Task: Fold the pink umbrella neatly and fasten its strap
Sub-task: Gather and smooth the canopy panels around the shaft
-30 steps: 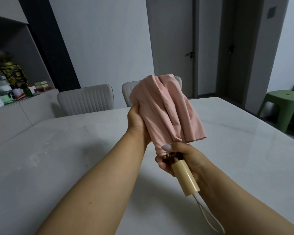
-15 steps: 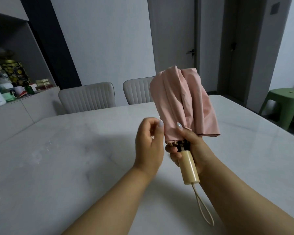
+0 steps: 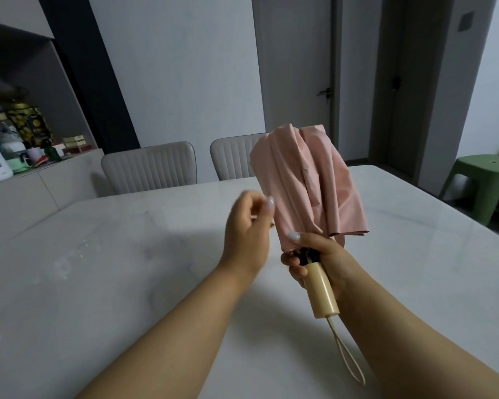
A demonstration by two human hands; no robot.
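Observation:
The collapsed pink umbrella (image 3: 308,185) stands upright in the air over the white table (image 3: 98,269), its loose fabric hanging in uneven folds. My right hand (image 3: 314,260) grips it at the base of the canopy, just above the cream handle (image 3: 321,292), from which a thin wrist loop (image 3: 347,352) dangles. My left hand (image 3: 249,231) is just left of the canopy, blurred, fingers curled, its thumb tip at the fabric's left edge. I cannot tell if it pinches the fabric. The fastening strap is not visible.
Two pale upholstered chairs (image 3: 150,168) stand at the table's far side. A sideboard (image 3: 26,185) at the left carries bottles, cups and boxes. A green plastic stool (image 3: 484,180) sits on the floor at the right, near a closed door (image 3: 294,67).
My left hand let go of the canopy's upper left side and dropped to its lower left edge. The umbrella has swung from leaning left to nearly upright and a little rightward.

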